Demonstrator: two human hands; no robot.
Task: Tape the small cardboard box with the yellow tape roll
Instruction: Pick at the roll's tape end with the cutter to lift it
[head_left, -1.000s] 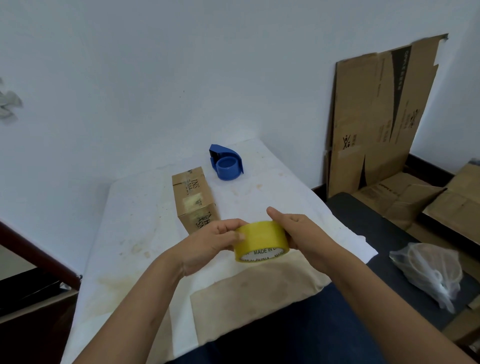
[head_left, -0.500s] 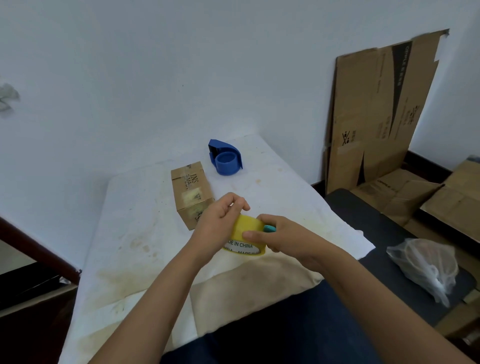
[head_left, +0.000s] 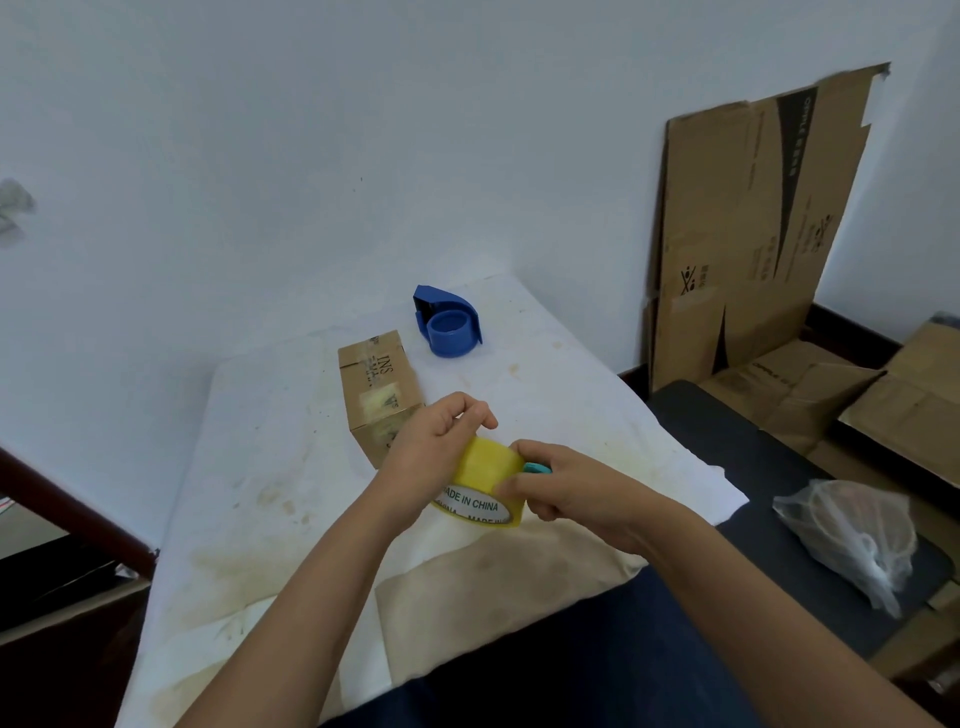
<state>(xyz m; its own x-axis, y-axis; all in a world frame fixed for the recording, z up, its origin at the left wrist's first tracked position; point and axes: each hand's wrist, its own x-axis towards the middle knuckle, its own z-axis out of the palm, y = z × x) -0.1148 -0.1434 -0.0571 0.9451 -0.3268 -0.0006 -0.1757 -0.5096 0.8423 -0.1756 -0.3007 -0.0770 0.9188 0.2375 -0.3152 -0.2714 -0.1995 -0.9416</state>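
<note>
A yellow tape roll (head_left: 485, 475) with "MADE IN CHINA" printed on its core is held over the white table (head_left: 270, 467) between both hands. My left hand (head_left: 434, 449) curls over the roll's top left, fingertips at its upper edge. My right hand (head_left: 563, 491) grips the roll's right side, and a small teal thing (head_left: 537, 468) shows behind its fingers. The small cardboard box (head_left: 378, 392) lies closed on the table just behind my left hand.
A blue tape dispenser (head_left: 448, 328) sits behind the box near the wall. Flattened cardboard (head_left: 748, 228) leans on the wall at right, with more cardboard on the floor. A plastic bag (head_left: 852, 540) lies on a dark surface right of the table.
The roll has come down and tilted from where both hands held it up. My left hand has moved onto its top, fingers curled at the edge; my right hand has shifted its grip.
</note>
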